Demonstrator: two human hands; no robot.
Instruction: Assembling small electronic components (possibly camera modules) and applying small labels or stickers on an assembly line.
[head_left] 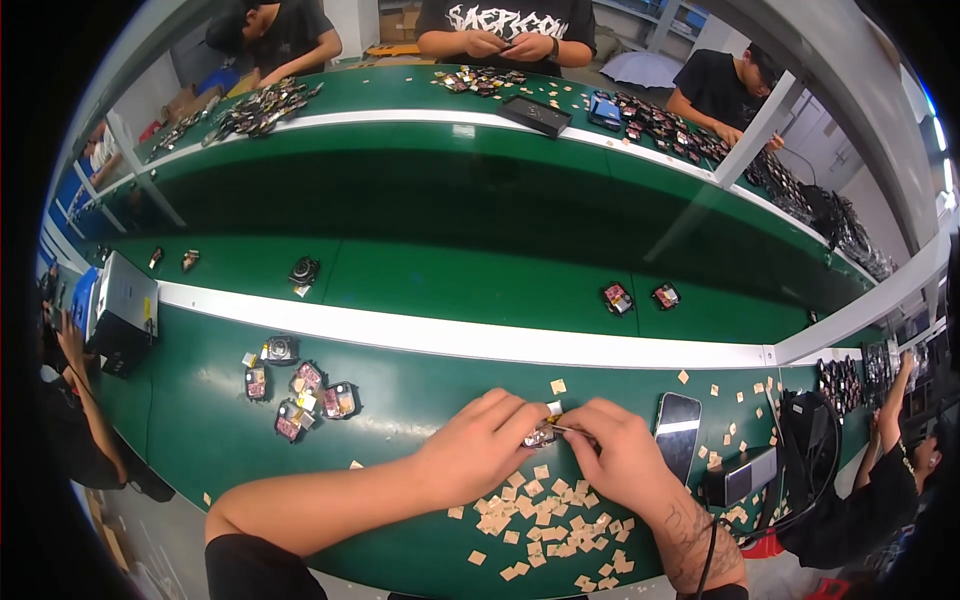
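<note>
My left hand (480,445) is closed on a small electronic device (538,438), whose open side shows a dark rim and inner parts. Most of it is hidden by my fingers. From the right, my right hand (622,452) pinches a thin metal tool (562,430) whose tip reaches the device; its exact kind is hard to make out. A small white and yellow piece shows between the two hands. Just below them, many small tan squares (545,520) lie loosely scattered on the green worktop (400,400).
Several similar open devices (308,380) lie grouped at left. A phone (678,430) and a dark box-shaped unit (742,478) stand right of my hands. Beyond a white rail (450,330) runs a green belt with a few devices. Other people work around, at piles of parts (265,110).
</note>
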